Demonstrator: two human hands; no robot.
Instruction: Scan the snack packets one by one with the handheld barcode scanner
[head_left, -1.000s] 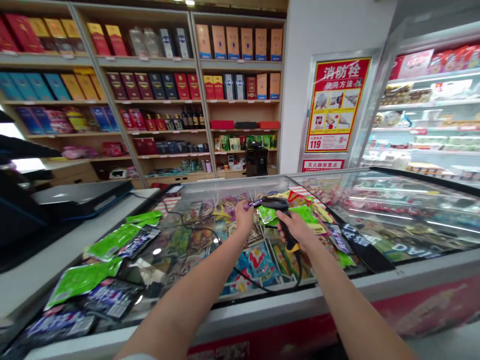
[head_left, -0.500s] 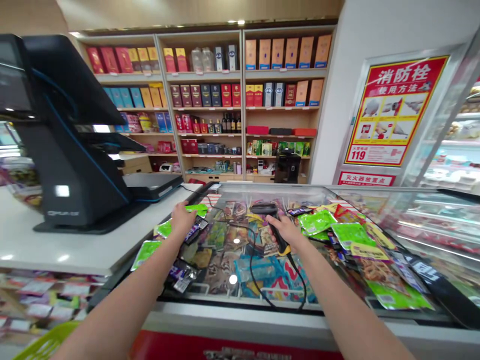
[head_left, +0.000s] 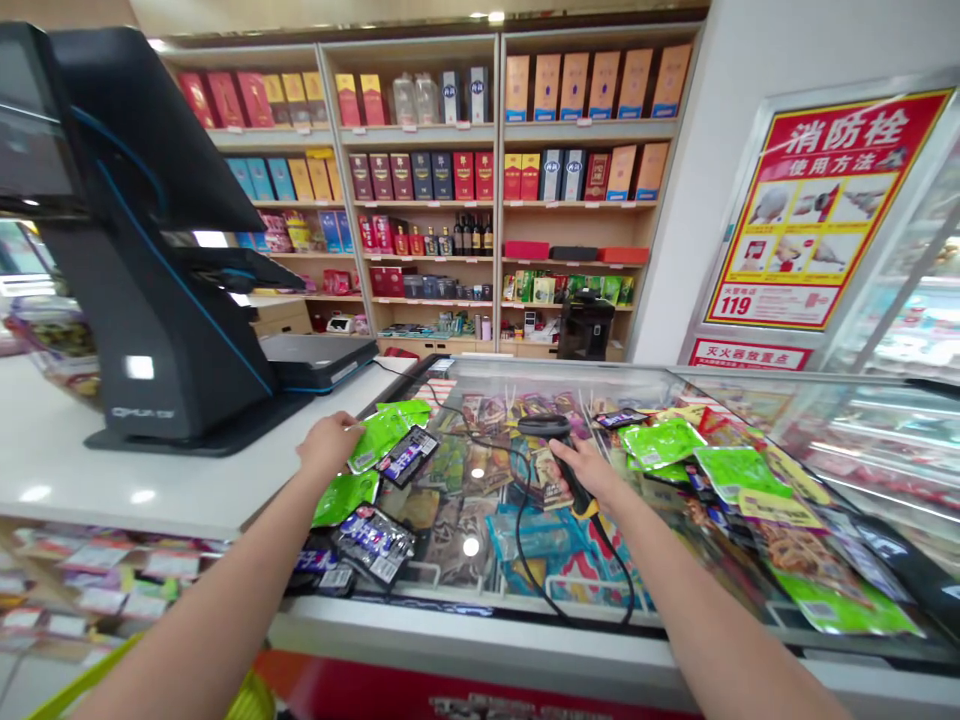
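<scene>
A black barcode scanner (head_left: 574,480) with yellow trim is in my right hand (head_left: 589,470), fingers wrapped round its handle above the glass freezer lid. Its scanning head points away to the left, and a black cable loops down from the handle. My left hand (head_left: 328,445) is at the left edge of a bright green snack packet (head_left: 386,437), with curled fingers closed at its edge; the fingertips are partly hidden. Beside and below it lie another green packet (head_left: 346,498) and several black-and-purple packets (head_left: 376,542), overlapping on the glass.
A second heap of green, black and yellow snack packets (head_left: 742,475) lies on the right of the lid (head_left: 450,600). At left, a white counter (head_left: 180,490) carries a black checkout terminal (head_left: 187,350) and a flat scale (head_left: 319,362). Shelves of boxes line the back.
My left hand has moved left, from over the packets to their outer edge. The left-hand packets have shifted and show more fully. My right hand still holds the scanner. The view has shifted slightly.
</scene>
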